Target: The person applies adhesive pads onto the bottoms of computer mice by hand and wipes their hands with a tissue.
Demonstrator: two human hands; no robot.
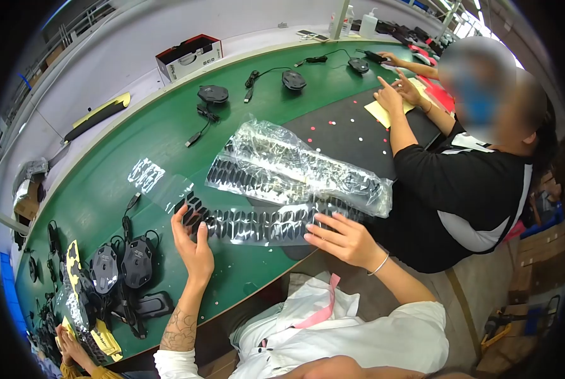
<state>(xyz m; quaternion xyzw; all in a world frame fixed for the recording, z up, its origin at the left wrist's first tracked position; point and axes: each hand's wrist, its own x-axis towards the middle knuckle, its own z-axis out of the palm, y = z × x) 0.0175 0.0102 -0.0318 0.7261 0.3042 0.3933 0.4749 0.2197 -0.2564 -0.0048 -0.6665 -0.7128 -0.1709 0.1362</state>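
Observation:
A long clear strip of dark, leaf-shaped stickers (267,225) stretches between my two hands above the green table. My left hand (194,247) grips its left part, index finger and thumb at the strip's edges. Over the right end lies my right hand (351,243), fingers long across the film and thumb hidden beneath. Just beyond, a clear plastic bag (276,155) holds more sheets of similar dark stickers and touches the strip's far edge. At the upper left, a clear piece of film with white marks (146,175) lies on the table.
Several black mice with coiled cables, one being a mouse (213,95), line the far side of the green table (169,126). More mice (137,262) are bunched at left. A co-worker (466,183) sits at right beside a dark mat (339,123). Another person's hands (74,347) show lower left.

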